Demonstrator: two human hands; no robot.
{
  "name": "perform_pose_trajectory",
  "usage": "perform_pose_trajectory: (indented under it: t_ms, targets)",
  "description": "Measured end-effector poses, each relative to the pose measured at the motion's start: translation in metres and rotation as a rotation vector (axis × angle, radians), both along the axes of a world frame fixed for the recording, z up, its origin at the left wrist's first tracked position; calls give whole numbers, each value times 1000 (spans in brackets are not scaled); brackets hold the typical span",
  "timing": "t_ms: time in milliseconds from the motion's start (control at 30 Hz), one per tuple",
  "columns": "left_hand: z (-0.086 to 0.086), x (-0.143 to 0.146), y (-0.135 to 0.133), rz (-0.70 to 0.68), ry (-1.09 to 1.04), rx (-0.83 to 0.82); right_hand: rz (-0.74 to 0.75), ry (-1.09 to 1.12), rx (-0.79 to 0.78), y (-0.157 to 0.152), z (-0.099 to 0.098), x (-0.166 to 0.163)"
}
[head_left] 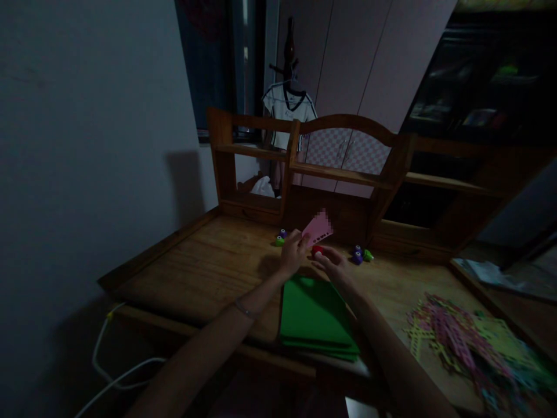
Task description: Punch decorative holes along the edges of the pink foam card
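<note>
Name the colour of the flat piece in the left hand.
The flat piece in the left hand is pink; best seen in the head view.

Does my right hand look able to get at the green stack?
Probably yes: the green stack lies close to the right hand, its top mostly uncovered, though the red thing held there may hinder.

The head camera looks forward and down, seemingly close over the desk (195, 261).
</note>
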State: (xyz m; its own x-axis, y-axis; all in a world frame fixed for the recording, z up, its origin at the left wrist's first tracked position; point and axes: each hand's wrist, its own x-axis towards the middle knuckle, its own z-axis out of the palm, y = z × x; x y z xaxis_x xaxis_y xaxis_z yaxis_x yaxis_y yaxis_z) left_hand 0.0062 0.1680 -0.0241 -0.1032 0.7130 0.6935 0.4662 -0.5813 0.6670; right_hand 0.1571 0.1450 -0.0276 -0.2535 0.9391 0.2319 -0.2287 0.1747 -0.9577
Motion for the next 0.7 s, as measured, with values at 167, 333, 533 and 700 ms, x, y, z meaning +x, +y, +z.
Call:
perform_pose_trajectory:
  t_ms: [167,333,533,700]
  targets:
    - [3,1,-4,3,52,18,-4,5,1,2,-1,0]
    - [3,2,-5,7,50,16,-6,17,-19,3,-2,0]
    - [4,3,-8,-35,92,38,15,28,-32,0,0,0]
    - [3,5,-7,-70,102,22,-13,21,-50,3,-4,0]
